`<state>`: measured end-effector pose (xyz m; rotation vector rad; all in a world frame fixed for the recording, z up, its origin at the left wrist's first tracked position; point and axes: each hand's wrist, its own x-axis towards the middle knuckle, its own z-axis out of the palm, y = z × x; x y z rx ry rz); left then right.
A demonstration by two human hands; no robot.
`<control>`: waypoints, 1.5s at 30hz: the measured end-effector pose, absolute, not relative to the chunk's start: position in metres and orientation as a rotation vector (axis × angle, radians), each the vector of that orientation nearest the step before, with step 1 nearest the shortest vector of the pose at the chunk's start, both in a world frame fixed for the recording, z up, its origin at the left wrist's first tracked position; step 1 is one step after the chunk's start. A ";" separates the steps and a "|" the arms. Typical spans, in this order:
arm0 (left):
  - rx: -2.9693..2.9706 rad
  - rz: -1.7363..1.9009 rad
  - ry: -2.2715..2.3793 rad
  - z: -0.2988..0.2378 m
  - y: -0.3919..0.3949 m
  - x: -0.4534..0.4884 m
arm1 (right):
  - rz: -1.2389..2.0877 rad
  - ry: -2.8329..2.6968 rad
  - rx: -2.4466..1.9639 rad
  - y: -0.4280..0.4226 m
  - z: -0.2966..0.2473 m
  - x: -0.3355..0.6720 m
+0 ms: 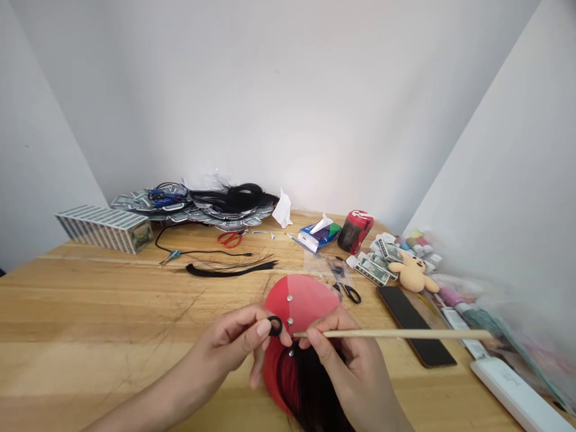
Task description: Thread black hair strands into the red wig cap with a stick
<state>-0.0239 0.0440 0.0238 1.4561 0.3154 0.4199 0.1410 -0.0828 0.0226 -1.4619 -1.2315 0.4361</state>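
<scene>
My left hand (240, 336) pinches a small black ring (275, 326), which looks like a hair tie or a coil of hair, between thumb and forefinger. In my right hand (351, 360) is a thin pale wooden stick (405, 333), lying nearly level and pointing right. Both hands are over a rounded form in red and pink (310, 291), on which a row of silver round-headed pins (290, 298) runs down the middle. From the lowest visible pin, black hair (310, 393) hangs toward me, partly covered by my right hand.
Beyond the form lie a black hair bundle (229, 270), orange-handled scissors (231, 239) and black-handled scissors (351, 293). A phone (418, 327), plush toy (413, 273), tissue pack (318, 235) and red-lidded bottle (355, 231) are at right. Stacked boxes (105, 227) stand back left.
</scene>
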 end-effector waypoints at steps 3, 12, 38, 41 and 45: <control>1.461 0.452 0.314 0.026 0.045 -0.023 | 0.447 -1.234 -1.445 -0.083 0.022 0.142; 1.488 0.466 0.355 0.025 0.049 -0.021 | 0.519 -1.242 -1.436 -0.083 0.026 0.144; 1.626 0.398 0.329 0.013 0.048 -0.020 | 0.481 -1.134 -1.570 -0.075 0.029 0.139; 1.628 0.390 0.318 0.012 0.048 -0.021 | 0.438 -1.162 -1.595 -0.075 0.028 0.139; 1.622 0.365 0.329 0.013 0.047 -0.021 | 0.362 -1.159 -1.611 -0.075 0.026 0.140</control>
